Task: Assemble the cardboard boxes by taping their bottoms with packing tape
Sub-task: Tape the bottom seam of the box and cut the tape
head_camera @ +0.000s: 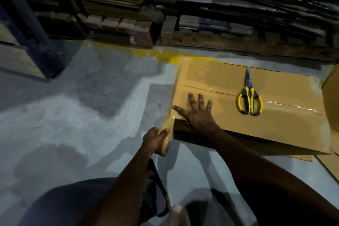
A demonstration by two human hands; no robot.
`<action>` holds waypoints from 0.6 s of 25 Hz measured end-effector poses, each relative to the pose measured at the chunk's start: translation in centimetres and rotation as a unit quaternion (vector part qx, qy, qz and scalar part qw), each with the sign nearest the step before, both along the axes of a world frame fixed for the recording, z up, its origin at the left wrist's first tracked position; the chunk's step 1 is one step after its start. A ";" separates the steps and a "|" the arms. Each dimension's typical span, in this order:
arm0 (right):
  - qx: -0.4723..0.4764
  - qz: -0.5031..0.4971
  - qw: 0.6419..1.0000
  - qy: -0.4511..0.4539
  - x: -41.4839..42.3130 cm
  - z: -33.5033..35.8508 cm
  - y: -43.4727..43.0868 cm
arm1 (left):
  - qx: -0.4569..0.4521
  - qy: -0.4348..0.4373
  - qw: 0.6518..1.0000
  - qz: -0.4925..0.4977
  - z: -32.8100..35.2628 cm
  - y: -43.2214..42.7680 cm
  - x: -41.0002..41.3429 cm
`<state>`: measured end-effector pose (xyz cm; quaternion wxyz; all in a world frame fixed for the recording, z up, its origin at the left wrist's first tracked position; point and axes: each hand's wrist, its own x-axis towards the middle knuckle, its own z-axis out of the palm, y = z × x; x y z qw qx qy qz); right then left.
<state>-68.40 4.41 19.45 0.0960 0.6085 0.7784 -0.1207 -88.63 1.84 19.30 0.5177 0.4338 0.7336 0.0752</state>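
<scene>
Tape roll (165,147) sits in my left grip (155,138), fingers curled round it, just off the near corner of the cardboard box (266,124); a strip runs from the roll up over that corner; my right grip (199,113) lies flat on the box top, fingers spread, just above the left grip; scissors (249,97) rest on the box beyond it, to its right; the box stands on the floor (91,115).

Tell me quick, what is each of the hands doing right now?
Left hand: closed, gripping the packing tape roll.
Right hand: open, fingers spread, flat on the cardboard box.
</scene>
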 end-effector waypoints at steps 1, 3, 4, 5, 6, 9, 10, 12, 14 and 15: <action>-0.002 -0.001 1.000 0.002 0.0 0.0 0.1 | -0.003 -0.005 1.000 0.010 -0.3 -0.1 -0.2; -0.006 -0.003 1.000 0.007 0.2 0.2 0.2 | -0.003 -0.027 1.000 0.014 -0.2 0.3 -0.1; -0.007 -0.003 1.000 0.008 0.2 0.2 0.2 | -0.010 -0.043 0.999 0.007 0.0 0.6 -0.1; -0.006 -0.005 1.000 0.008 0.2 0.2 0.2 | -0.021 -0.066 0.998 0.003 0.2 0.8 -0.2; -0.004 -0.005 1.000 0.008 0.1 0.1 0.1 | -0.044 -0.094 0.995 0.008 0.4 1.0 -0.3; 0.005 -0.005 1.000 0.010 0.1 -0.2 0.0 | -0.105 -0.159 0.981 0.022 0.5 1.5 -1.3; 0.005 -0.007 1.000 0.008 0.2 -0.3 0.0 | -0.102 -0.170 0.980 0.019 0.4 1.7 -1.5; 0.004 -0.006 1.000 0.008 0.1 -0.3 0.0 | -0.074 -0.179 0.981 0.028 0.3 1.8 -1.7; 0.000 -0.002 1.000 0.001 0.1 -0.1 0.1 | -0.045 -0.198 0.978 0.049 0.3 1.9 -1.6; 0.000 -0.001 1.000 0.001 0.1 -0.1 0.1 | -0.036 -0.215 0.974 0.056 0.4 1.8 -1.5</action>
